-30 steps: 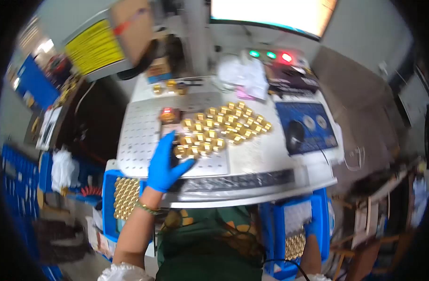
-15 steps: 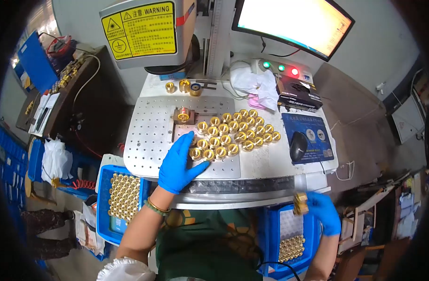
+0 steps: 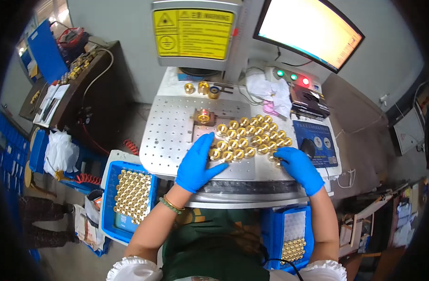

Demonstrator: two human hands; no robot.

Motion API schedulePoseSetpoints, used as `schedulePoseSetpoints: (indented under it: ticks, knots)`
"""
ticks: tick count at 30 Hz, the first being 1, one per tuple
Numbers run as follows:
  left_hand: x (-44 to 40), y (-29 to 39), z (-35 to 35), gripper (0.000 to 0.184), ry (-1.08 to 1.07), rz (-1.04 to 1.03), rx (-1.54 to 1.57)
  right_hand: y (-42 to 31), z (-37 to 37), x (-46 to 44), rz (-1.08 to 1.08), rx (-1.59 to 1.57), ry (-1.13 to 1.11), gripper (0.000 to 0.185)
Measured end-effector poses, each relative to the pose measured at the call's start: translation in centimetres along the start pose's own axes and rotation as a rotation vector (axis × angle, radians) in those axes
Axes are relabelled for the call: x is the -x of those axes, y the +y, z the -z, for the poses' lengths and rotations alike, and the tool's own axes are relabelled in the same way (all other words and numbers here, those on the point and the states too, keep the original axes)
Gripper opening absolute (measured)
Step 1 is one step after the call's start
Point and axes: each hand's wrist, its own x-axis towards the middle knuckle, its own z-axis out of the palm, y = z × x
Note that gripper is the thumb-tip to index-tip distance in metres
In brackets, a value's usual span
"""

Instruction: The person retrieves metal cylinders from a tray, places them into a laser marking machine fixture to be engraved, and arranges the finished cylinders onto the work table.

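Note:
Several short brass fittings stand in a block of rows on the metal plate and the white worktop. My left hand, in a blue glove, lies at the left front of the block, fingers stretched and thumb apart, with nothing gripped. At the right front, my right hand, gloved too, has its fingers curled at brass fittings set down on the worktop; the fingers partly cover them. One more brass fitting sits in the small fixture behind the block, lit red on its face.
A machine head with a yellow warning label hangs over the perforated plate. Blue crates with brass fittings stand below on both sides. A mouse, black box and monitor are at the right.
My right hand has come up from over the right crate to the worktop, bringing brass fittings to the block's right front. My left hand stays beside the block. The view has shifted.

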Motion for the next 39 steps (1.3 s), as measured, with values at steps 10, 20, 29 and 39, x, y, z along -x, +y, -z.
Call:
schedulePoseSetpoints:
  ticks: [10,20,29,39]
  knots:
    - [1.3,-0.1,2.4,0.043,0.429,0.458,0.71,-12.2,-4.0,-11.6,0.322,-0.312,0.305,0.016]
    - [1.2,-2.2,3.9,0.045,0.167,0.574,0.727,-11.6,-4.1,-14.9,0.41,-0.513,0.098,0.017]
    - [-3.0,0.6,2.0,0.038,0.152,0.751,1.449,-12.9,-0.8,-13.0,0.245,-0.544,0.221,0.031]
    - [-7.4,-6.8,0.7,0.059,0.286,0.076,-0.136,-9.7,-2.5,-14.8,0.103,-0.484,0.216,0.037]
